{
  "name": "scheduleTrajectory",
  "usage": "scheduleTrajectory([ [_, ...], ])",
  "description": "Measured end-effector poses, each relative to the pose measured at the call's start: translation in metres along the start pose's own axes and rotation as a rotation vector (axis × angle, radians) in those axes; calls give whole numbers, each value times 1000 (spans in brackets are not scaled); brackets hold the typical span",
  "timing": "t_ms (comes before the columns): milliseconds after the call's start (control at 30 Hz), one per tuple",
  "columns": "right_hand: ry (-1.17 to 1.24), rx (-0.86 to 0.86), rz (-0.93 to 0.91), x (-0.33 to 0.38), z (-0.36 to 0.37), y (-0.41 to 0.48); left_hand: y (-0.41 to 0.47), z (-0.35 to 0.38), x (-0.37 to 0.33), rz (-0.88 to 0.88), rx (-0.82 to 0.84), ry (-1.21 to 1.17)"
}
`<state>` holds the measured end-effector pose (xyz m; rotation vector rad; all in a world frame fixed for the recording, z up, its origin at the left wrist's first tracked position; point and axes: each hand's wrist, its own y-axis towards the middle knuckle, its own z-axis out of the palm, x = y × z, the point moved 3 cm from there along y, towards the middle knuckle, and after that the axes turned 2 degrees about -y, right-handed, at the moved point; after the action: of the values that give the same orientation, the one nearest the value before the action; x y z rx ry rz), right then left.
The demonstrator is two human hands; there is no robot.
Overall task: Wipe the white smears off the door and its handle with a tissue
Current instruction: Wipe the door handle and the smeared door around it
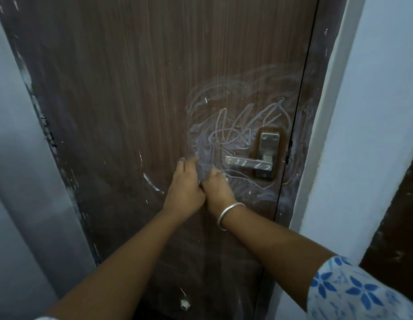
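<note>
A dark brown wood-grain door (131,100) fills the view. White scribbled smears (235,125) loop around and above its silver lever handle (249,163), which also carries white streaks. My left hand (184,188) and my right hand (218,188) are pressed together against the door, just left of the handle's free end. A pale grey tissue (200,168) is bunched between the fingers of both hands, mostly hidden by them. A silver bangle sits on my right wrist.
The door frame and a light blue wall (362,135) stand close on the right. A grey wall (14,181) runs down the left. A white smudge (151,181) marks the door left of my hands, and a small white scrap (184,304) sits low on it.
</note>
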<state>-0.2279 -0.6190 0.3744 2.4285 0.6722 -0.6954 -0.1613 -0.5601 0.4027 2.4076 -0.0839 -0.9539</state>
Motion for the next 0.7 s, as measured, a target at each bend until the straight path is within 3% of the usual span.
scheduleTrajectory([
  [67,583,-23,98,-12,3,-8,1,1,-3,16,16,-14],
  [133,1124,-125,464,-25,13,-16,4,3,-6,42,35,1],
  [200,1862,-212,855,-23,24,-21,7,6,-10,64,68,27],
  [233,2213,-237,990,-19,28,-21,10,8,-12,68,86,43],
  [300,2660,-317,1131,-21,33,-16,15,11,-16,67,123,73],
  [367,2895,-447,1166,-31,37,-13,20,15,-19,63,161,117],
  [433,3003,-458,1156,-38,37,-10,26,19,-21,51,191,175],
  [700,3191,-139,992,-30,28,-6,32,22,-30,29,164,311],
])
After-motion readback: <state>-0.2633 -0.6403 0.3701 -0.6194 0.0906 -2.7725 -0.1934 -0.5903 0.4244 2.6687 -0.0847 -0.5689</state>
